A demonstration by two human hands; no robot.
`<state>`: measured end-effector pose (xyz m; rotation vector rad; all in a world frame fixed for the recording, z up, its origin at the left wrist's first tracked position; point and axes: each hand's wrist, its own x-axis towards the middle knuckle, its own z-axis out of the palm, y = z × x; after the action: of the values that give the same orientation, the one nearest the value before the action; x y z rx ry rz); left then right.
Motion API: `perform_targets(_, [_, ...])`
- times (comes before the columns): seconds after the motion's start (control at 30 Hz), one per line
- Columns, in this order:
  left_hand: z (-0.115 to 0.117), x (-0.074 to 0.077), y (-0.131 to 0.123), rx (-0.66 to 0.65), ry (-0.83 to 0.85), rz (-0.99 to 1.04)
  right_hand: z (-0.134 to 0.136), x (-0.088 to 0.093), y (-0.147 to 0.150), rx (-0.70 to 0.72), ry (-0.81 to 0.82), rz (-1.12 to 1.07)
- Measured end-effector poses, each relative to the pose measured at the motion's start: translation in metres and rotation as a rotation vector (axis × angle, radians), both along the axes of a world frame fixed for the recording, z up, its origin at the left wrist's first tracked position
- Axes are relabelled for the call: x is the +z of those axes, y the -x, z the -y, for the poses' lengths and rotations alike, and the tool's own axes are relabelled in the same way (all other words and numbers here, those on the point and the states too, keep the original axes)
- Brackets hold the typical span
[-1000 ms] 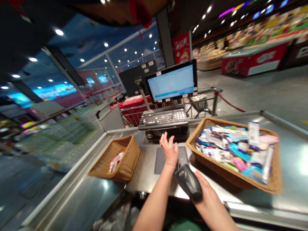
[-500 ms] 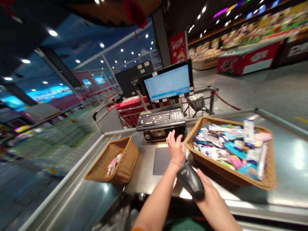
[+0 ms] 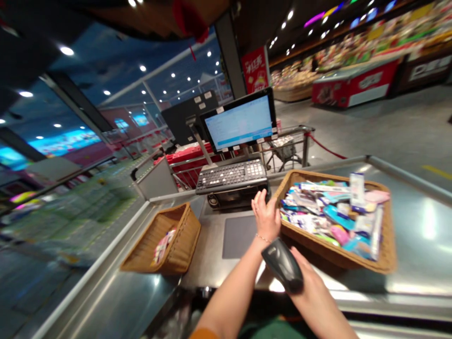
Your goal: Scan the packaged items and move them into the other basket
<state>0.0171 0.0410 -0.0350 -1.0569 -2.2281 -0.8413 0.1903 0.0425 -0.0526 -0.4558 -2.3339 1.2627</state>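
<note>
Gripping a handheld barcode scanner in the right hand, fingers wrapped around the handle, head of the scanner tilting up and to the left. Showing a matte black plastic shell with a soft sheen along the top and a small pale mark near the nose. Raising the left hand just beside the scanner, open and holding nothing, fingers spread and slightly curled, a thin bracelet circling the wrist. Holding the two hands apart, though close together, with the scanner's nose almost at the left wrist; whether the two are touching, impossible to tell.

Sitting just right of the left hand, a large wicker basket, its rim very near the left fingertips, heaped with flat packets in blue, pink and white, a few standing upright. Resting on the steel worktop well left of the hands, a smaller wicker basket holding a few pink-and-white packets. Lying just left of the left hand, a dark flat pad set into the worktop. Standing straight ahead of the left fingertips, a cash drawer carrying a keyboard, with a monitor rising behind it and glowing with a pale blue window. Stretching far beyond the hands, red-sided freezer chests.
</note>
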Motion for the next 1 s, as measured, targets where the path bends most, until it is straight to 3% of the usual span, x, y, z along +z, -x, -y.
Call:
perform_targets(0.23, [-0.012, 0.0, -0.006, -0.057, 0.036, -0.033, -0.003, -0.006, -0.002, -0.039, 0.002, -0.019])
perform_targets(0.73, [-0.033, 0.004, -0.013, -0.188, 0.207, -0.016, -0.012, 0.002, -0.008, -0.083, 0.079, 0.004])
perform_targets(1.0, [-0.049, 0.006, -0.012, -0.329, 0.291, -0.009, -0.019, 0.002, -0.012, -0.114, 0.15, 0.005])
